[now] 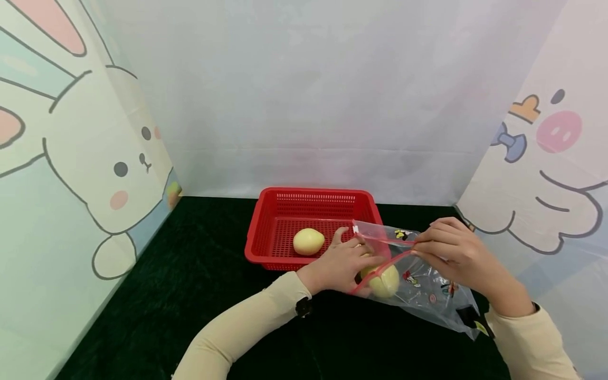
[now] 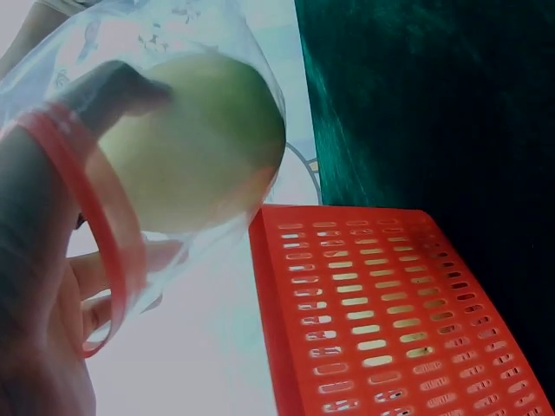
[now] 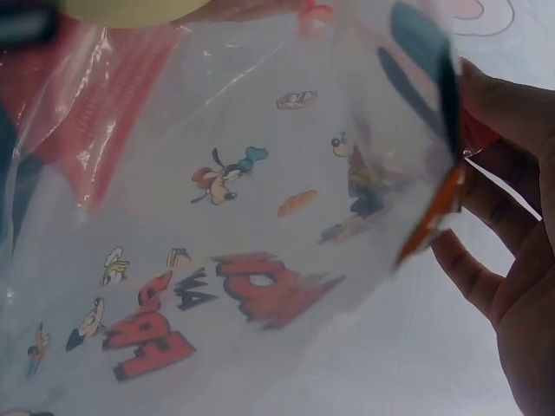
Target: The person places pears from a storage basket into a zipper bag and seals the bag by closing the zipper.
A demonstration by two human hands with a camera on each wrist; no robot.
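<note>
A clear zip bag with a red zip edge and cartoon prints hangs tilted between the hands. Its mouth gapes toward the left. Inside the mouth is a pale yellow-green fruit, round and smooth. My left hand reaches into the opening; its thumb and fingers curl around the fruit, with the red zip edge across the hand. At the bag's upper rim my right hand pinches the red edge between thumb and fingers. Seen from the right wrist, the printed bag spreads beside the right hand.
A red perforated basket stands behind the left hand, and the bag overlaps its right front corner. One more pale yellow fruit lies in it. Dark green cloth covers the table. Cartoon-printed curtains enclose the back and sides.
</note>
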